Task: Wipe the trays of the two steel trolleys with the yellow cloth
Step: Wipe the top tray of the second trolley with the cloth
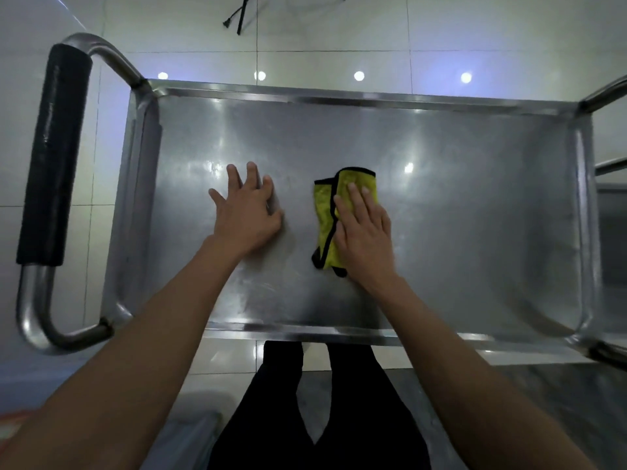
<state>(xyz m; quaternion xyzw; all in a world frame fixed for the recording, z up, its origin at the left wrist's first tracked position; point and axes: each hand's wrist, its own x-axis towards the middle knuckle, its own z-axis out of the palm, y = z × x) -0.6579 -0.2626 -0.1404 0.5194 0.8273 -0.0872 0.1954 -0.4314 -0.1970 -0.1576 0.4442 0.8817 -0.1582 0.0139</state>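
Glossy pale floor tiles [339, 35] fill the background, mirroring a row of round ceiling lights, with some thin black rods [237, 13] lying at the top edge. Seen from above, a steel trolley's top tray [458, 198] spans most of the view: a shallow rectangular pan with a raised rim and rounded corners, its metal dull and streaked with glare. On its left end, a curved steel push handle carries a black foam grip [54, 154].

Inside the tray lies only one object, the yellow cloth [327, 218], folded into a rough upright oblong with black edging, sitting a little right of the tray's centre. The person's right hand [364, 232] lies flat on top of it, fingers straight and together, pressing it against the metal rather than clutching it. The left hand [246, 218] rests nearby on the bare tray floor, just beside the cloth but not touching it, fingers spread and holding nothing. Both bare forearms reach in from the bottom corners.

Below the near rim, the person's legs in dark trousers [315, 418] stand on the tiles. At the far right edge, more steel framing shows, possibly part of a second trolley [610, 205], though too little is visible to be sure.
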